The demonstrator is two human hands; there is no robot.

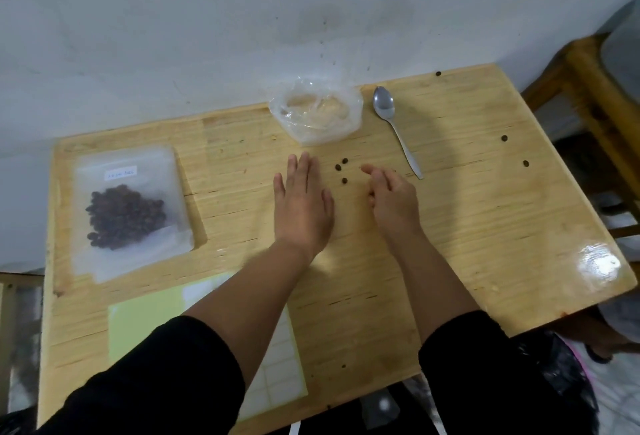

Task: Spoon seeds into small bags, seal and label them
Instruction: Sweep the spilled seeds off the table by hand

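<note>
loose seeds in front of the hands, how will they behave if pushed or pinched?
The loose seeds look small, rounded and hard, so a push would probably roll or scatter them; others already lie far apart across the table. The glossy wood likely offers little grip. Pinching one at a time seems fiddly; sweeping them with the flat left hand toward the right hand may work better.

A plain domestic room: a varnished pine bench point(450, 227) pushed against a scuffed white wall point(173, 36), a wooden chair point(588, 88) beside its right edge.
</note>
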